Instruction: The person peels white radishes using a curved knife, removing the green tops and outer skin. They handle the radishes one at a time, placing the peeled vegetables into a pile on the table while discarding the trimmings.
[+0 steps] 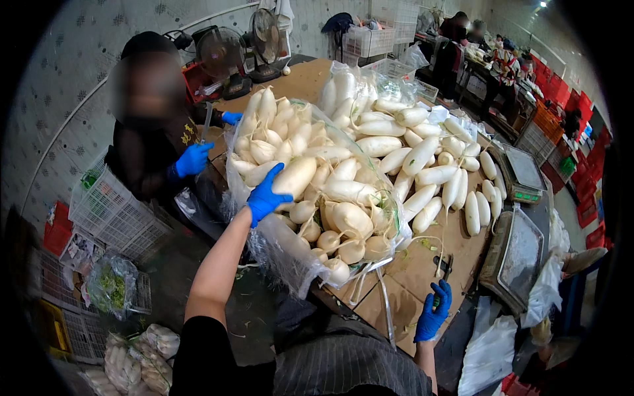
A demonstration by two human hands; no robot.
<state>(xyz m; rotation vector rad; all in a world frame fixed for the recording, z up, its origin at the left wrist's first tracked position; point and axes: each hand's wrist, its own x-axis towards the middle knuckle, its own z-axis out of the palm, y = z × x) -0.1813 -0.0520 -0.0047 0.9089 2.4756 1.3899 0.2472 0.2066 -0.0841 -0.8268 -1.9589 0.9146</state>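
My left hand (267, 195), in a blue glove, grips the near end of a large white radish (296, 176). That radish lies on a heap of others in an open clear plastic bag (292, 252) at the table's near edge. Low on the right, my blue-gloved right hand (433, 313) has its fingers curled around what looks like the green handle of a slim tool (437, 300). A dark, blade-like piece (447, 267) shows just beyond the fingertips; whether it belongs to that tool is unclear. Loose white radishes (418, 185) are piled right of the bag.
Two scales (515, 257) (525, 168) stand along the table's right side. A person with blue gloves (193, 159) holds a knife (206, 123) across on the left. Fans (220, 52) stand at the back. Crates (119, 208) and bagged radishes (143, 359) are on the floor.
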